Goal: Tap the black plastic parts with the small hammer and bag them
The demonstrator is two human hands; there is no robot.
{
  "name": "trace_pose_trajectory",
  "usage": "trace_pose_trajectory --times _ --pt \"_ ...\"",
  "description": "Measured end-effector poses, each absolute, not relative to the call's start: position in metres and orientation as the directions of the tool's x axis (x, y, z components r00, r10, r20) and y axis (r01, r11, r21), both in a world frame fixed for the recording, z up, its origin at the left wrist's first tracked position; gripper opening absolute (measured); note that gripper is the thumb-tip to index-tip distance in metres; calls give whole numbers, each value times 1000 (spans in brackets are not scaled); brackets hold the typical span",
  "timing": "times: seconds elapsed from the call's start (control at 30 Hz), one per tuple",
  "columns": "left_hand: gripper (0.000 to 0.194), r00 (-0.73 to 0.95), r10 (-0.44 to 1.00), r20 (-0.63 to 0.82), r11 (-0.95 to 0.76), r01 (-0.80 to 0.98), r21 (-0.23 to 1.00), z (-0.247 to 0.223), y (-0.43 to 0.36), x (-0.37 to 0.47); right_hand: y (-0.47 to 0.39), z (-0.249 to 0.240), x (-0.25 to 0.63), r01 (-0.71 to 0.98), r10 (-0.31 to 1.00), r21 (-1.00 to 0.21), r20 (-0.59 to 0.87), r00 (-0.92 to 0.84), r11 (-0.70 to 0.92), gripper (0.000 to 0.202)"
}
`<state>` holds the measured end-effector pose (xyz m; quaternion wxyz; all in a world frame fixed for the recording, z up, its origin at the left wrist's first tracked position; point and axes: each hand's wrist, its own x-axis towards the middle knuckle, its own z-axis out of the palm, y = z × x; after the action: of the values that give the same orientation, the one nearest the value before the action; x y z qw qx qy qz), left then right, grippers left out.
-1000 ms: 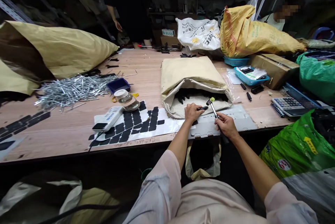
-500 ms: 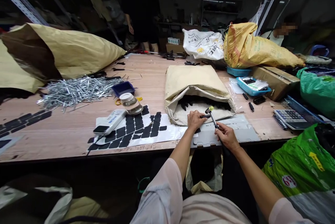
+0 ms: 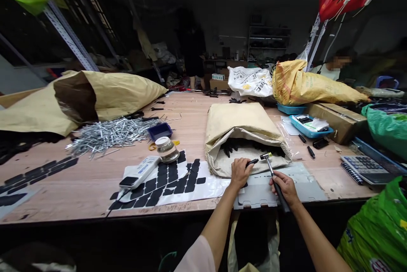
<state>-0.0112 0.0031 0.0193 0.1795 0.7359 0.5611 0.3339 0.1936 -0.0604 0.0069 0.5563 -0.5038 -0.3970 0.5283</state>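
Note:
My right hand (image 3: 284,187) is closed around the handle of a small hammer (image 3: 271,168) with a yellow-tipped head, raised near the sack's mouth. In my left hand (image 3: 241,172) is a slim black piece (image 3: 252,162) whose end sticks out toward the hammer head; its exact kind I cannot make out. Just beyond both hands lies a beige paper sack (image 3: 244,117), its open mouth facing me, with dark parts (image 3: 230,149) inside. Under my hands is a grey board (image 3: 282,189) at the table edge.
To the left are a pile of metal rods (image 3: 108,136), a dark blue tray (image 3: 160,130), a glass jar (image 3: 167,151) and a white device (image 3: 141,173). A calculator (image 3: 365,168) and blue basket (image 3: 310,127) stand right. An open bag (image 3: 233,238) hangs below the edge.
My view has tilted up, so everything sits lower in the picture. The hammer's handle now shows more, and the black piece points out further from my left hand.

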Motion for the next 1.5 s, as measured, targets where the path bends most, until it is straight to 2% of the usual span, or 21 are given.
trace_pose_trajectory --times 0.13,0.17,0.23,0.3,0.37,0.4,0.47,0.53,0.6,0.67,0.73,0.8,0.87,0.9,0.93,1.0,1.07,1.13,1.23,1.3,1.5 --pt "28 277 787 552 -594 586 552 4 -77 -22 -62 11 191 -181 992 -982 -71 105 -51 57" --pt "30 346 733 586 -667 537 516 -6 -101 -24 -63 12 190 -176 993 -983 -63 99 -45 55" --pt "30 507 670 542 -742 475 473 -30 -145 -28 -63 14 191 -166 994 -985 -59 92 -44 53" --pt "31 541 744 392 -664 541 516 -53 -175 -29 -64 17 192 -160 994 -986 -64 94 -48 52" --pt "32 470 871 144 -466 700 541 -71 -186 -26 -64 18 193 -151 994 -987 -63 95 -48 53" --pt "32 415 910 -8 -352 781 516 -77 -186 -25 -65 18 193 -147 993 -988 -60 97 -45 53" --pt "33 316 902 -293 -188 901 392 -84 -181 -21 -66 17 193 -140 993 -989 -61 101 -46 53" --pt "34 282 839 -465 -163 946 279 -86 -175 -19 -68 17 193 -131 992 -990 -62 109 -48 54" --pt "37 331 789 -518 -224 939 260 -82 -175 -19 -70 16 192 -118 991 -992 -59 116 -45 55" --pt "43 443 734 -515 -293 890 348 -70 -177 -21 -71 17 191 -103 992 -994 -58 114 -46 56" --pt "42 604 622 -498 -315 775 547 -47 -174 -24 -71 18 191 -93 992 -994 -65 103 -56 57" --pt "39 763 508 -399 -264 579 772 -16 -156 -26 -70 19 192 -90 993 -994 -77 92 -68 57" --pt "39 804 555 -215 -229 396 889 19 -121 -30 -69 20 192 -98 993 -992 -87 82 -79 56" --pt "42 747 649 -143 -211 357 910 35 -98 -31 -69 19 193 -105 993 -991 -91 80 -82 56" --pt "44 623 775 -106 -181 381 907 48 -73 -33 -68 19 193 -112 993 -990 -94 77 -85 55" --pt "42 205 979 -21 -96 544 834 67 -23 -37 -67 18 193 -124 992 -989 -93 79 -83 55" --pt "34 -166 981 100 50 717 695 73 21 -43 -66 17 192 -131 992 -988 -90 85 -78 54" --pt "32 -335 930 150 189 788 586 69 51 -48 -66 17 191 -140 992 -987 -88 89 -75 54" --pt "42 -386 921 51 310 806 504 55 69 -57 -65 18 189 -156 993 -986 -79 86 -65 55" --pt "40 -367 930 -8 325 814 483 48 70 -62 -64 17 189 -158 994 -986 -74 83 -61 56" --pt "36 -375 927 -20 342 821 457 45 62 -67 -64 15 190 -145 995 -988 -65 75 -54 56"
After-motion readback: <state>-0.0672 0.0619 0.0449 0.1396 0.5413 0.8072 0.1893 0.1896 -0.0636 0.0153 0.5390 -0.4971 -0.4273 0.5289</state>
